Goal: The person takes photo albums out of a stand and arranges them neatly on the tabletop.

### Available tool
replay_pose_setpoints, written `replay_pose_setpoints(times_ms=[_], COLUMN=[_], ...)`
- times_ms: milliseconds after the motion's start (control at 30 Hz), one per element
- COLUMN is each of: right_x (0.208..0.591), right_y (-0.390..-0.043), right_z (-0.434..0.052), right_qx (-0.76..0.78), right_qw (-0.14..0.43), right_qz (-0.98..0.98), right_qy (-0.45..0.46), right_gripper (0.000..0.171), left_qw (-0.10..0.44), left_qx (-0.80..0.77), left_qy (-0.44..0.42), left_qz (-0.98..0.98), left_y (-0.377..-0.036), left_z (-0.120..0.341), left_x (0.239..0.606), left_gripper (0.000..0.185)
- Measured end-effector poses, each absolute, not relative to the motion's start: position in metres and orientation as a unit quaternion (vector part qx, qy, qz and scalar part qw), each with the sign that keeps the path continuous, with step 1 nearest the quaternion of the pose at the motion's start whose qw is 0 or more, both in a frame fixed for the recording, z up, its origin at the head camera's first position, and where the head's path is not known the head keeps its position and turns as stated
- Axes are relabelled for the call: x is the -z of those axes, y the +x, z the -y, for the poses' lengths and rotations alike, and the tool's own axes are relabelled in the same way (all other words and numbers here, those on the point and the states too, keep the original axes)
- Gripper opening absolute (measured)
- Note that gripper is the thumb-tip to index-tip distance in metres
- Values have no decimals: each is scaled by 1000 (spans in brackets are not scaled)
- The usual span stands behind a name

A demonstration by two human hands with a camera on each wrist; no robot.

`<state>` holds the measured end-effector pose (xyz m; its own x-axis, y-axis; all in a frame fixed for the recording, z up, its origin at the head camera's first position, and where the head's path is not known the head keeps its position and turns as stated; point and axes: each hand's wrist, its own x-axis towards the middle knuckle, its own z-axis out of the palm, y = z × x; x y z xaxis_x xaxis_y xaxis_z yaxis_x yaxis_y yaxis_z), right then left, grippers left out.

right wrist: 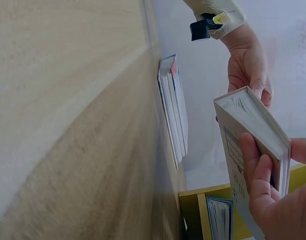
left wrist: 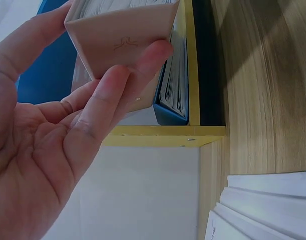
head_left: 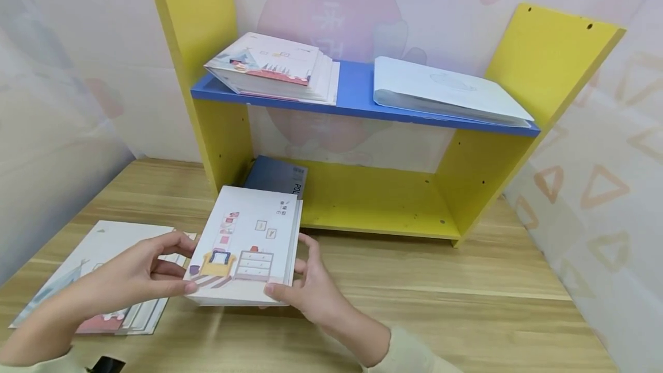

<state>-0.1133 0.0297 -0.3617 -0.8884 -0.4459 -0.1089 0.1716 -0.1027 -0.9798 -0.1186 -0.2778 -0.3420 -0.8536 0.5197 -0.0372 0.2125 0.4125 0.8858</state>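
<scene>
While both of my hands grip it, a thick white album [head_left: 243,240] is raised at a tilt above the counter [head_left: 414,292], in front of the bookshelf's left end. Its cover is smooth and printed with a small room: one yellow armchair [head_left: 217,265], one pale chest of drawers [head_left: 254,265] and two little framed pictures [head_left: 261,225], with a few dark characters near the far right corner. The left wrist view shows a beige end with a faint line emblem and many page edges packed inside. A second white layer peeks out along the right edge; I cannot tell whether it belongs to the same album.

My left hand [head_left: 134,269] pinches the near left corner, fingers bent at the side, and my right hand [head_left: 313,292] clasps the near right corner, thumb on the cover and fingers round the edge.

Near the counter's left edge lies one fanned stack of albums [head_left: 106,246], at least three. Behind stands one yellow bookshelf [head_left: 383,194] with one blue shelf [head_left: 357,82]: it bears one pile of white albums [head_left: 274,65], more than one deep, at the left and one pale blue folder [head_left: 445,88] at the right. Below, one dark blue book [head_left: 274,171] sits at the left.
</scene>
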Motion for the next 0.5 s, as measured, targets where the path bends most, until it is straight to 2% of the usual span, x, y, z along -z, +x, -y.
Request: replay_pose_setpoints(times_ms=[300,500], right_x=[370,377], right_y=[-110,-106], right_z=[-21,-11], right_qx=[741,761], right_qw=[228,233], right_qz=[-626,-601], right_qy=[-86,-76], right_gripper=[97,97], left_qw=[182,188], left_qx=[-477,-465], left_qy=[210,223], left_qz=[-834,-836], left_y=[-117,-115], left_z=[283,293], left_x=[346,350], left_gripper=[46,40])
